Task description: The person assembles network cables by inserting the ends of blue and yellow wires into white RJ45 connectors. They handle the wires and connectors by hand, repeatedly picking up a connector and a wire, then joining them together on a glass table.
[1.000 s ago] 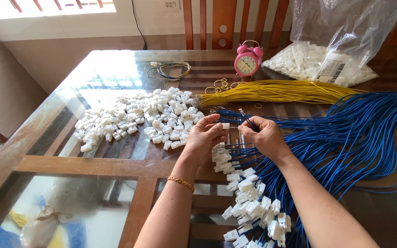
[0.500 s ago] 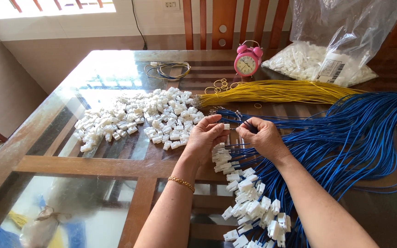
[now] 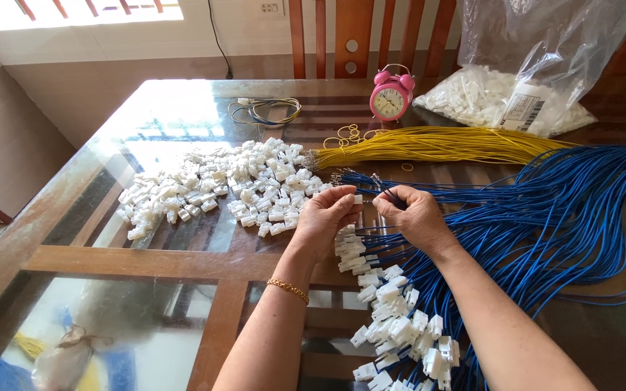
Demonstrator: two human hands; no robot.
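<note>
Table: glass top in a wood frame, fills most of the view; floor and a pale bundle show through the glass at 7 o'clock.
Room: wooden chair backs at 12 o'clock, a wall socket with a hanging cord, bright window at 11.
Blue wires: largest bundle, sweeps from 3 o'clock in to the hands; long axis roughly left to right, bare tips toward the centre.
Yellow wires: bundle behind the blue one, 1 to 2 o'clock, same left-right run.
Bag: clear plastic, white parts inside, 1 o'clock.
Loose housings: white heap at 10 o'clock, left of the hands.
Wired housings: white row running down to 6 o'clock, blue wires already in them.
Clock: pink, 12 o'clock.
Left hand: fingers pinched together on one white housing.
Right hand: fingertips pinched on a blue wire end.
Key relation: the wire end lies just right of the housing, nearly touching, pointing at it along the left-right line; both hands equally near.
</note>
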